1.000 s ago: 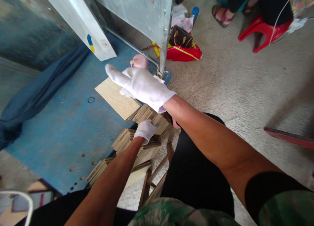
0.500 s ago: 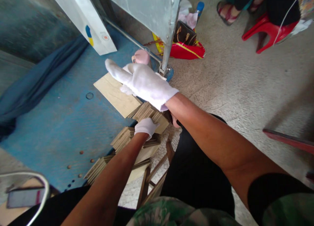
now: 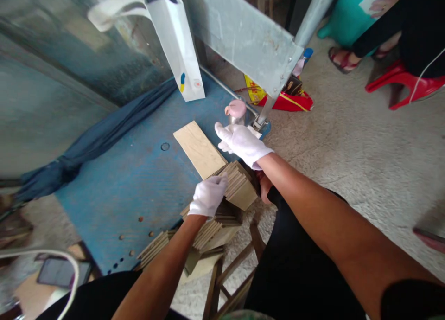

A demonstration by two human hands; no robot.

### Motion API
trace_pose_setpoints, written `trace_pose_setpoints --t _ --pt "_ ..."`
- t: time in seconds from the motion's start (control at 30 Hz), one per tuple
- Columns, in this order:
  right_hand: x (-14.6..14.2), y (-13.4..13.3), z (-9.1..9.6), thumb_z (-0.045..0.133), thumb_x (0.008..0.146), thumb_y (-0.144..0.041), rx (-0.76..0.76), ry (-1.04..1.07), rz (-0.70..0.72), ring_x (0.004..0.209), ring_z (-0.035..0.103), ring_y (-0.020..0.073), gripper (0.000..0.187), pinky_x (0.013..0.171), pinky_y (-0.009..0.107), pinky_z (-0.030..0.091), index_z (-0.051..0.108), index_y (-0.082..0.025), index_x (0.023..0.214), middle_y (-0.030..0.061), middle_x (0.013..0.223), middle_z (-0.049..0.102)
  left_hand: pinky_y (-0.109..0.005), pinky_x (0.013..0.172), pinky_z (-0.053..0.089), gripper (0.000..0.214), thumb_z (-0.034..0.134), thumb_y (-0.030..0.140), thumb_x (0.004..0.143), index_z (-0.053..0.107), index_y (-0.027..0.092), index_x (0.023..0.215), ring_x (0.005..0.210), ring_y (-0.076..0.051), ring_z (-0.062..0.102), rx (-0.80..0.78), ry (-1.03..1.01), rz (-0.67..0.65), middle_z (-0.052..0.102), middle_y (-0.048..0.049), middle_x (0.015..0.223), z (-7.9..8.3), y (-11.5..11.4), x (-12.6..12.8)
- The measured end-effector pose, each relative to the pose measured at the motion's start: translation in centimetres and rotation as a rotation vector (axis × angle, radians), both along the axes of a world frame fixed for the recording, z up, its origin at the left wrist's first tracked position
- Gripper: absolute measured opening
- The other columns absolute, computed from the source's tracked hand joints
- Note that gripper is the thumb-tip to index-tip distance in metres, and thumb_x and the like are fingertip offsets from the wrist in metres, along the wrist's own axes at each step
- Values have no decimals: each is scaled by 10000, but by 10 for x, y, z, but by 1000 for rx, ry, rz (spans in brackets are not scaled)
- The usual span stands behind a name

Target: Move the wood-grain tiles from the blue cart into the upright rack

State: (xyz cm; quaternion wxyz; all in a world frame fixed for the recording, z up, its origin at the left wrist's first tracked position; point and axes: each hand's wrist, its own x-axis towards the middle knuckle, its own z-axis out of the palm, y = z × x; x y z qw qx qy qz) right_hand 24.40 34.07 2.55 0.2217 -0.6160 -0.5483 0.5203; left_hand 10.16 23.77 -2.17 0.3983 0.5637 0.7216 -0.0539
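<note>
Gloves covered both our hands. Our left hand lay flat on the near stack of thin wooden sheets, fingers loose. Our right hand reached farther, fingers extended and released, over the single sheet lying on the blue platform, near a pink-lidded cup.

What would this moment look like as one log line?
left hand: on stack of thin wooden boards | right hand: flat, over single board | surface: blue platform
</note>
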Motion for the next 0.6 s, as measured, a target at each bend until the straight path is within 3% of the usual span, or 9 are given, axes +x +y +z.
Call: trace_pose_setpoints --t 0.13,0.23,0.33,0.43,0.6 --pt "-10 4 -24 352 973 -613 -31 -175 1 757 672 209 527 679 312 469 599 -193 772 112 824 728 -267 940 487 472 405 490 941 672 212 1214 1161 -214 644 40 -10 262 708 -72 1241 -13 5 -45" --pt "-22 3 -39 328 997 -528 -59 -369 95 853 678 239 522 708 314 431 643 -172 783 152 899 734 -258 936 490 531 475 495 912 586 178 1323 1170 -208 639 7 -76 380 672 -96 1301 -25 9 -61" --pt "-37 1 -55 299 1005 -488 -60 -504 167 949 669 257 533 733 310 405 676 -153 835 175 973 732 -249 865 516 617 530 492 886 486 150 1398 1094 -194 675 -30 -161 460 684 -117 1271 -39 11 -61" --pt "-51 -1 -72 293 1005 -492 -83 -560 182 1000 663 248 525 756 294 404 681 -142 958 173 1042 729 -269 781 534 509 579 469 862 567 164 1269 982 -207 707 -53 -243 497 728 -112 1164 -52 16 -55" --pt "-62 -1 -96 289 999 -525 -176 -652 181 1077 649 257 563 795 282 423 665 -113 1075 199 1128 707 -250 839 520 432 650 379 830 591 180 1209 1064 -202 687 -31 -358 572 712 -108 1206 -71 22 -46"
